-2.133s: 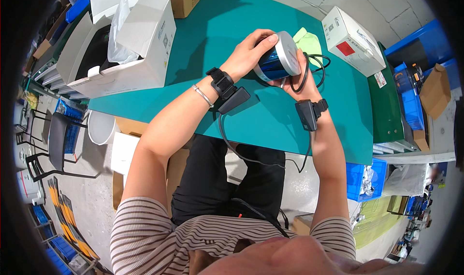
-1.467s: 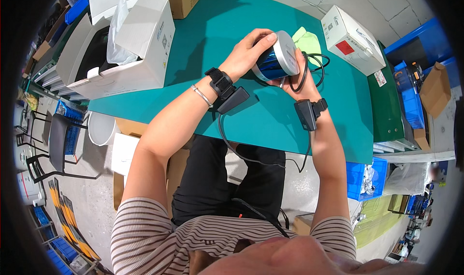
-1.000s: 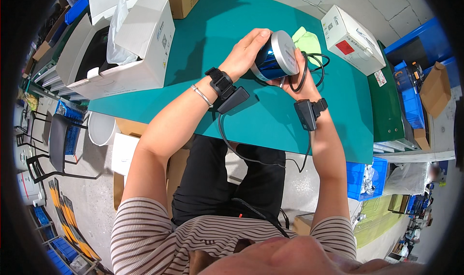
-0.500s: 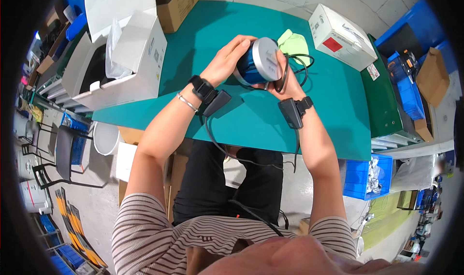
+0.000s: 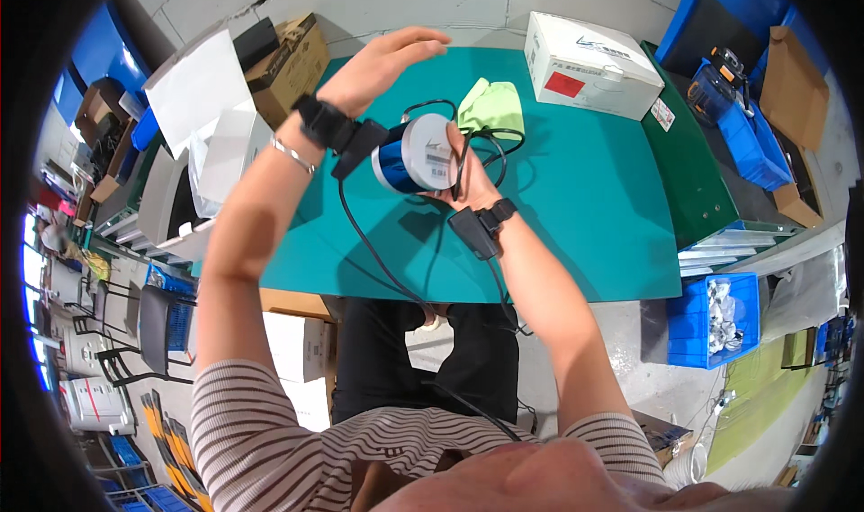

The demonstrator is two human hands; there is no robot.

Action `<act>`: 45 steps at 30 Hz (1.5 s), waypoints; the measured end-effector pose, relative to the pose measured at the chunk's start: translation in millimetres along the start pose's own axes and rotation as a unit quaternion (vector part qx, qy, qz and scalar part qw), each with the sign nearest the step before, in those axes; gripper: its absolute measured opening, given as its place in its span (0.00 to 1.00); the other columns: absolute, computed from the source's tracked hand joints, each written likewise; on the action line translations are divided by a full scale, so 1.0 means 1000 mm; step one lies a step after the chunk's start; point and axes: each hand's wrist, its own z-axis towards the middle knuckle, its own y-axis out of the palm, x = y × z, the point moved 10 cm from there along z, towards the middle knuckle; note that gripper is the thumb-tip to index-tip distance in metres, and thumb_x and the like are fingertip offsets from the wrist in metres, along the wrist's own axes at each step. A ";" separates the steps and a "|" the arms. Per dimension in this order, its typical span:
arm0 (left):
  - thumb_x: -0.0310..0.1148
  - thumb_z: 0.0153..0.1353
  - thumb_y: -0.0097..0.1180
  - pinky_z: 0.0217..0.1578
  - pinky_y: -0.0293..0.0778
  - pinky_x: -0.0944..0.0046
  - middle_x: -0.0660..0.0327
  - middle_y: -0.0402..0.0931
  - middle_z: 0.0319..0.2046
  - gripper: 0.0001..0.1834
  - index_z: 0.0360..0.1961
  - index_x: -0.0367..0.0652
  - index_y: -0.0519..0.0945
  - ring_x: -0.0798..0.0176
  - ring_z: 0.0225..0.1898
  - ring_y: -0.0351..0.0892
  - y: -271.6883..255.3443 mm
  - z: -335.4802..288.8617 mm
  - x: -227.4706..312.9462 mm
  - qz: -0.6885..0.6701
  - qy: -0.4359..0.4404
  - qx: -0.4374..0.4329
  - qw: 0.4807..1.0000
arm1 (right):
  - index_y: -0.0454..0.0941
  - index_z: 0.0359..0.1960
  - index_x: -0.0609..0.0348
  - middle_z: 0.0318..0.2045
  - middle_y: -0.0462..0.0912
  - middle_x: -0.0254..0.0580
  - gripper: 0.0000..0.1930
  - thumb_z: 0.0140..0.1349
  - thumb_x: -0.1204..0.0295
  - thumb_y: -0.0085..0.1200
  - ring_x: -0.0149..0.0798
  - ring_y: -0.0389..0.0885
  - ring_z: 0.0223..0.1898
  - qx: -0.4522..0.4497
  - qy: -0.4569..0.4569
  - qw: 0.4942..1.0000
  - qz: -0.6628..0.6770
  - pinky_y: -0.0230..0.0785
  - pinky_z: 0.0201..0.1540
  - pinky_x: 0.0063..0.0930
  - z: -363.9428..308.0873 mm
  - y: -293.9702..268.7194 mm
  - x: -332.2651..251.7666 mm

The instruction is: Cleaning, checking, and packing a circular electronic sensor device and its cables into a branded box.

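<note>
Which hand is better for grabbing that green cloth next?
Probably the left hand: it is raised, stretched out and looks empty. The right hand looks closer to the green cloth, but it is busy holding the round blue-and-silver device.

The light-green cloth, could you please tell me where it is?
In the head view, the cloth lies on the teal table, just beyond the right hand and left of the closed white box.

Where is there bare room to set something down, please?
On the green table, the widest bare patch lies between the right forearm, the closed white box and the right edge. A smaller one shows between the left forearm and its wrist cable. The middle is crowded: blue cylinder, black cable, green cloth.
</note>
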 end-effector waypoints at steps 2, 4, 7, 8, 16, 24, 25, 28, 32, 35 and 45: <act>0.52 0.66 0.46 0.54 0.60 0.60 0.65 0.75 0.52 0.24 0.57 0.50 0.74 0.67 0.56 0.69 0.034 0.023 0.009 0.122 0.015 -0.189 0.974 | 0.72 0.53 0.54 0.37 0.84 0.36 0.33 0.61 0.38 0.44 0.34 0.86 0.30 0.014 -0.008 1.000 0.023 0.82 0.25 0.28 -0.005 0.000 -0.003; 0.52 0.65 0.47 0.52 0.62 0.62 0.66 0.75 0.51 0.25 0.57 0.51 0.74 0.67 0.55 0.70 0.036 0.046 0.000 0.172 -0.038 -0.234 0.956 | 0.72 0.53 0.53 0.37 0.84 0.35 0.35 0.58 0.35 0.45 0.32 0.85 0.30 0.028 -0.009 0.999 0.037 0.82 0.25 0.27 -0.006 -0.002 -0.007; 0.55 0.63 0.49 0.46 0.67 0.64 0.67 0.74 0.52 0.26 0.57 0.55 0.74 0.67 0.52 0.72 0.038 0.072 -0.045 0.228 -0.159 -0.252 0.927 | 0.71 0.55 0.50 0.41 0.83 0.35 0.38 0.57 0.32 0.43 0.32 0.85 0.34 0.036 -0.015 0.999 0.037 0.80 0.26 0.29 -0.002 -0.008 -0.006; 0.56 0.63 0.48 0.45 0.67 0.63 0.67 0.74 0.53 0.26 0.57 0.56 0.74 0.66 0.51 0.72 0.045 0.075 -0.058 0.256 -0.190 -0.278 0.906 | 0.70 0.57 0.49 0.44 0.82 0.36 0.39 0.56 0.31 0.42 0.34 0.84 0.38 0.047 0.003 0.998 0.037 0.79 0.30 0.33 -0.001 -0.012 -0.002; 0.57 0.60 0.49 0.47 0.70 0.57 0.66 0.70 0.58 0.30 0.63 0.65 0.69 0.62 0.52 0.71 0.155 0.080 -0.109 0.317 -0.256 -0.513 0.755 | 0.71 0.58 0.48 0.48 0.80 0.36 0.41 0.55 0.29 0.42 0.34 0.81 0.47 0.056 0.045 0.997 0.016 0.75 0.42 0.35 -0.003 -0.002 0.007; 0.54 0.57 0.56 0.45 0.70 0.62 0.74 0.78 0.42 0.22 0.46 0.53 0.80 0.73 0.48 0.74 0.159 0.078 -0.147 0.362 -0.298 -0.521 0.714 | 0.70 0.59 0.47 0.49 0.80 0.36 0.42 0.54 0.28 0.43 0.33 0.80 0.46 0.041 0.039 0.998 0.033 0.76 0.41 0.38 0.011 0.000 0.013; 0.54 0.57 0.56 0.45 0.70 0.62 0.74 0.78 0.42 0.22 0.46 0.53 0.80 0.73 0.48 0.74 0.159 0.077 -0.146 0.360 -0.297 -0.523 0.714 | 0.69 0.59 0.47 0.49 0.79 0.36 0.42 0.54 0.28 0.42 0.33 0.80 0.46 0.066 0.037 0.997 0.016 0.76 0.42 0.38 0.007 -0.005 0.013; 0.52 0.56 0.59 0.42 0.72 0.62 0.68 0.77 0.44 0.31 0.60 0.55 0.69 0.72 0.42 0.77 0.161 0.088 -0.133 0.306 -0.286 -0.469 0.778 | 0.71 0.58 0.49 0.45 0.81 0.35 0.41 0.55 0.29 0.43 0.31 0.82 0.40 0.047 0.044 0.998 0.000 0.78 0.35 0.32 0.005 -0.010 0.007; 0.45 0.50 0.66 0.26 0.74 0.64 0.57 0.74 0.49 0.48 0.69 0.58 0.52 0.68 0.31 0.80 0.162 0.103 -0.153 0.400 -0.253 -0.399 0.786 | 0.72 0.55 0.50 0.43 0.82 0.35 0.40 0.56 0.30 0.41 0.30 0.82 0.38 0.041 0.043 0.998 -0.034 0.78 0.33 0.31 0.002 -0.015 0.007; 0.37 0.48 0.66 0.20 0.72 0.67 0.60 0.80 0.34 0.29 0.52 0.46 0.70 0.66 0.28 0.82 0.167 0.114 -0.173 0.443 -0.204 -0.375 0.788 | 0.73 0.54 0.50 0.41 0.82 0.35 0.39 0.56 0.30 0.41 0.29 0.82 0.37 0.030 0.065 0.995 -0.073 0.77 0.32 0.30 0.002 -0.006 0.010; 0.33 0.60 0.53 0.38 0.71 0.70 0.65 0.77 0.38 0.10 0.42 0.45 0.76 0.71 0.41 0.74 0.119 0.086 0.030 -0.129 0.004 -0.254 0.959 | 0.76 0.50 0.51 0.34 0.85 0.31 0.35 0.57 0.34 0.45 0.26 0.84 0.29 0.043 0.075 0.996 0.007 0.79 0.21 0.24 0.005 -0.025 0.014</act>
